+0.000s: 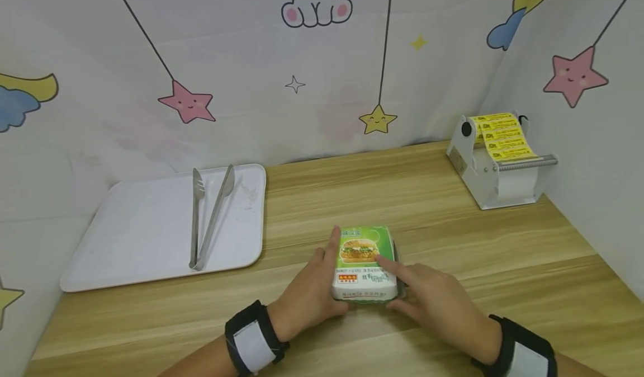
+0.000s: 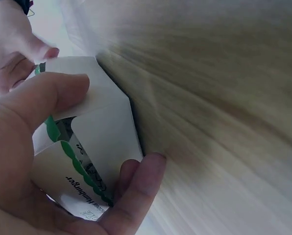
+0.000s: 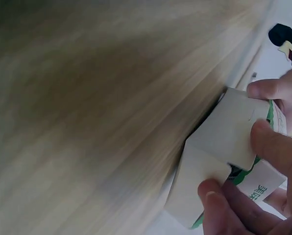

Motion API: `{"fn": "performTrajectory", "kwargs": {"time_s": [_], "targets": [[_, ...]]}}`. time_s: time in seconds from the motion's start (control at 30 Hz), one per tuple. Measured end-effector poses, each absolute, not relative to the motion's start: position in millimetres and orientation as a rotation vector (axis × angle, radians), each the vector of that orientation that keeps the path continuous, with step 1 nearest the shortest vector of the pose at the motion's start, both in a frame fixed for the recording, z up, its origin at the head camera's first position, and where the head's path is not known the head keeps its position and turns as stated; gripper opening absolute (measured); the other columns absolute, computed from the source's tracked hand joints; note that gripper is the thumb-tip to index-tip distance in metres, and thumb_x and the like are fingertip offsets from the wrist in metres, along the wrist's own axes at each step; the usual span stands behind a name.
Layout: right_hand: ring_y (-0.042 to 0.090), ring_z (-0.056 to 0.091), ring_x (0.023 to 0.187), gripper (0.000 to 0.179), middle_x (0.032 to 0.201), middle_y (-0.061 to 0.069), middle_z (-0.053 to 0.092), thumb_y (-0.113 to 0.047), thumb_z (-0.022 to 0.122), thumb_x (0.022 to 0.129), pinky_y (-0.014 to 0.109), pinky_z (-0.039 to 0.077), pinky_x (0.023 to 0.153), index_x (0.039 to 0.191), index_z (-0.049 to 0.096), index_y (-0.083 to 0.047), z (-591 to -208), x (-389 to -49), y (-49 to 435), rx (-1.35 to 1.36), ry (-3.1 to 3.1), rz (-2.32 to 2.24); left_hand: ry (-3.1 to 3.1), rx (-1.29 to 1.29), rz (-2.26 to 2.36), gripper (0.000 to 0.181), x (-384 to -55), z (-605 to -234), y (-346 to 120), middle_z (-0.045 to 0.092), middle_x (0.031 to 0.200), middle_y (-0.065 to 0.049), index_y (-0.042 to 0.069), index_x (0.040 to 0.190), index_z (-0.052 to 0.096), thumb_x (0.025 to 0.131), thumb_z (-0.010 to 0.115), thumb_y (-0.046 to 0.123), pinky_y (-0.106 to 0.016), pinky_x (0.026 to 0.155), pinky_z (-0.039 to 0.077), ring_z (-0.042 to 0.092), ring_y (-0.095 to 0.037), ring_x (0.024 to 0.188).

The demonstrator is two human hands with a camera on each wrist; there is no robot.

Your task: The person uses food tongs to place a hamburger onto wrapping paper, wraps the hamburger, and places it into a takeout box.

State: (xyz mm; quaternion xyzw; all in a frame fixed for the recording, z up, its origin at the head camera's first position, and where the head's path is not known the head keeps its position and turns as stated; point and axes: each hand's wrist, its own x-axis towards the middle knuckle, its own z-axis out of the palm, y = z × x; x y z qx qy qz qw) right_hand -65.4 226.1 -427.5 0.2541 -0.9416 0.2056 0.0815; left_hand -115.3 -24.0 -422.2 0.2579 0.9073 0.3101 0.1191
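Observation:
A green and white hamburger box [image 1: 364, 279] with a burger picture on its lid stands on the wooden table. My left hand [image 1: 314, 287] holds its left side, thumb at the near edge and fingers along the side. On the opposite side my right hand [image 1: 440, 304] grips the box, with the index finger lying on the lid. Close up in the left wrist view, the carton's white side flap [image 2: 104, 129] lies between thumb and fingers. The right wrist view shows my right thumb and fingers on the other white flap [image 3: 219, 132].
A white tray [image 1: 146, 226] at the left carries metal tongs [image 1: 208, 220]. At the back right stands a label dispenser [image 1: 495, 167] with a roll of yellow labels [image 1: 505, 136]. A curtain [image 1: 322, 64] printed with stars hangs behind the table [image 1: 322, 198].

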Motion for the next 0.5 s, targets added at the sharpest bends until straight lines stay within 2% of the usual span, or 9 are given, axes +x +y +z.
{"fn": "performTrajectory", "kwargs": {"time_s": [0.13,0.27,0.43,0.5], "targets": [[0.007,0.069,0.090,0.076,0.107,-0.001,0.074,-0.031,0.087,0.080,0.029,0.058,0.072,0.148,0.053,-0.023,-424.4,-64.1,224.6,0.676,-2.848,0.732,2.645,0.738,0.905,0.137,-116.3,-422.0,-23.6,0.053,0.126,-0.028,0.005,0.163,0.001,0.063,0.094,0.012,-0.029,0.074,0.054,0.056,-0.018,0.085],[0.000,0.062,0.081,0.070,0.099,-0.007,0.072,-0.027,0.080,0.089,0.022,0.054,0.064,0.151,0.048,-0.025,-421.1,-65.2,226.1,0.679,-2.876,0.928,2.629,0.717,0.918,0.138,-117.5,-421.3,-24.8,0.052,0.127,-0.028,0.006,0.163,0.000,0.062,0.094,0.009,-0.029,0.074,0.054,0.056,-0.018,0.086],[0.005,0.067,0.092,0.070,0.107,-0.001,0.073,-0.025,0.076,0.093,0.024,0.059,0.071,0.155,0.043,-0.027,-418.9,-68.3,230.3,0.748,-2.882,1.054,2.631,0.693,0.942,0.137,-117.9,-421.1,-25.6,0.052,0.127,-0.029,0.007,0.163,-0.001,0.063,0.092,0.006,-0.029,0.071,0.053,0.056,-0.019,0.085],[0.005,0.066,0.088,0.073,0.111,-0.001,0.071,-0.025,0.076,0.092,0.025,0.058,0.070,0.156,0.041,-0.028,-418.2,-68.7,232.0,0.774,-2.902,1.058,2.651,0.693,0.932,0.136,-117.5,-421.8,-25.1,0.053,0.125,-0.029,0.005,0.163,0.000,0.063,0.093,0.005,-0.028,0.069,0.053,0.056,-0.019,0.083]]}}
